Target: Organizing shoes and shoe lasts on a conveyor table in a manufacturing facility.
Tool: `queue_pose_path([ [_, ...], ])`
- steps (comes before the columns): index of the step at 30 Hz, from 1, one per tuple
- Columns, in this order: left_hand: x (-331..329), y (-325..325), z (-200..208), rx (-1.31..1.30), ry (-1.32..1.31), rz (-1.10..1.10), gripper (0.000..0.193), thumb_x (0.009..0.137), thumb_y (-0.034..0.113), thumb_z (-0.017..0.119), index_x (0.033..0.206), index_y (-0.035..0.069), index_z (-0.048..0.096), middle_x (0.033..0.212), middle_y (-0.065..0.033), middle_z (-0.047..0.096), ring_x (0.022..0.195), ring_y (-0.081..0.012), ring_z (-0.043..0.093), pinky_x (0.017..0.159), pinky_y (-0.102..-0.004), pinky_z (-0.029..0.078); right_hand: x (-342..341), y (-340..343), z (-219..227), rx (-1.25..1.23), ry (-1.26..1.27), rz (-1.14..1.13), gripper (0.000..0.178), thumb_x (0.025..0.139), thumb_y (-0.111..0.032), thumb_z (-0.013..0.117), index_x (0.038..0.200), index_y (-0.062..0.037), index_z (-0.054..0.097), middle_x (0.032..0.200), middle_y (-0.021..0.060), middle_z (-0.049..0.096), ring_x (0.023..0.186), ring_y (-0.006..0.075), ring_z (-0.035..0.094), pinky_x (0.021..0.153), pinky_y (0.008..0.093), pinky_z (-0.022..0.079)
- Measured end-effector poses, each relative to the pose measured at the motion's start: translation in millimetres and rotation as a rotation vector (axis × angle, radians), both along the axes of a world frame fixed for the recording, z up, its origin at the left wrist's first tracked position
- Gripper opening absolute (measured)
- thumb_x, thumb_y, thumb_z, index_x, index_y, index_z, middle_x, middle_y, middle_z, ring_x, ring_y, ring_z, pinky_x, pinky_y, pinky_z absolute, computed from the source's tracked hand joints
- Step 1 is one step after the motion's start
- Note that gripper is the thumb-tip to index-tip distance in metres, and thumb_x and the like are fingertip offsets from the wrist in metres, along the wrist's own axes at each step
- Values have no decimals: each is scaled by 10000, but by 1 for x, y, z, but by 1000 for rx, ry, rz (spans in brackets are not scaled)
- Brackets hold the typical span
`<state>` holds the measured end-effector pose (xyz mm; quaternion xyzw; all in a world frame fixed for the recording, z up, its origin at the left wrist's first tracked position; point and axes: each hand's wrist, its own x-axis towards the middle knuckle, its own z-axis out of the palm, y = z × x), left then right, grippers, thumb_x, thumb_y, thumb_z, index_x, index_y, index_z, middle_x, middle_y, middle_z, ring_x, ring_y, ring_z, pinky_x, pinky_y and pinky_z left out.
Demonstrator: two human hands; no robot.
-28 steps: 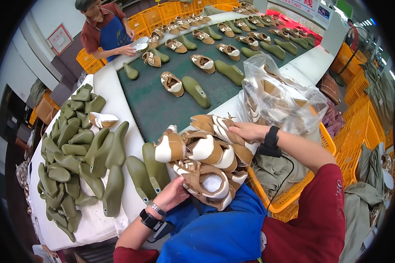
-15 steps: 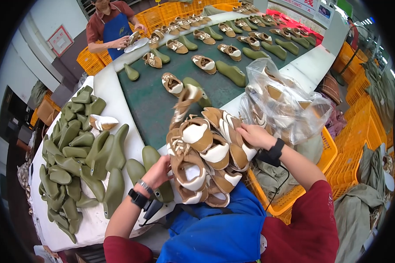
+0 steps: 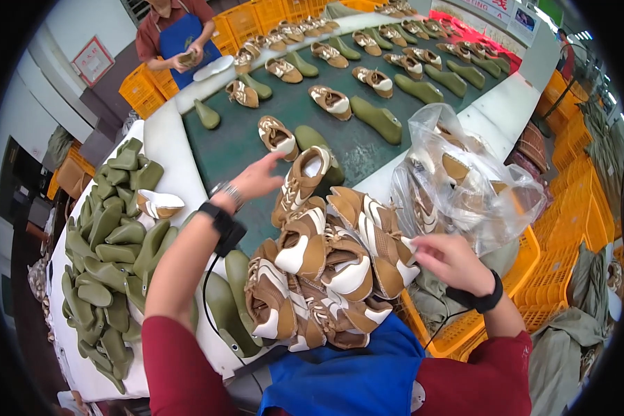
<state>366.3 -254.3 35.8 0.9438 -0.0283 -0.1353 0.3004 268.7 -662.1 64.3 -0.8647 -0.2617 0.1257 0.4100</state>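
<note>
A heap of brown-and-white laced shoe uppers lies in front of me against my blue apron. My left hand is stretched over the near end of the green work surface, fingers apart. Its fingertips are at the toe of a brown upper; whether they touch is unclear. Beside it another upper leans at the heap's far end. At the heap's right side, my right hand is closed, thumb and finger pinching the white edge of an upper. An olive-green shoe last lies just beyond.
Piled green lasts cover the white table at left, with one white-and-tan upper among them. A clear plastic bag of uppers sits right, above an orange crate. Uppers and lasts line the green surface. A co-worker stands far left.
My left hand has left the heap and reached forward. The heap has shifted, and the upper blurred at its far end now rests there. My right hand has drawn slightly right.
</note>
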Motion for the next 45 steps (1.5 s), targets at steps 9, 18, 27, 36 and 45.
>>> queue_pose_path([
  [9, 57, -39, -86, 459, -47, -315, 395, 719, 291, 693, 992, 17, 614, 931, -205, 644, 924, -364, 607, 800, -415, 492, -63, -33, -68, 138, 470, -200, 200, 855, -143, 635, 1017, -26, 639, 786, 57, 658, 666, 113, 600, 619, 257, 483],
  [18, -69, -4, 67, 41, -462, 98, 196, 874, 153, 608, 956, -21, 571, 737, -103, 591, 643, -157, 515, 610, -312, 436, -102, 15, -154, -260, 399, 584, 418, 857, -365, 603, 1073, -8, 614, 1016, 196, 640, 933, 334, 617, 783, 386, 487],
  [27, -267, 2, 66, 192, -668, 159, 151, 758, 7, 658, 876, -12, 567, 731, -119, 509, 651, -282, 502, 592, -364, 421, -122, 43, -163, 267, 1247, 50, 699, 838, -323, 680, 1403, -127, 319, 1312, 53, 483, 1178, 186, 483, 938, 394, 442],
  [36, -312, 0, 42, 333, -727, 36, 262, 643, -57, 595, 895, 15, 586, 1005, -95, 592, 1045, -287, 546, 1001, -508, 350, -119, 44, -141, 240, 1376, 43, 551, 888, -368, 608, 1335, -107, 419, 1244, 69, 551, 1107, 179, 551, 938, 365, 448],
  [45, -298, -28, 37, 109, -772, -235, 151, 643, -24, 606, 773, 53, 609, 1055, -105, 563, 1126, -323, 499, 987, -494, 366, -127, 41, -146, 269, 1201, 165, 531, 875, -257, 652, 1309, -25, 451, 1243, 57, 540, 1091, 123, 519, 965, 271, 407],
])
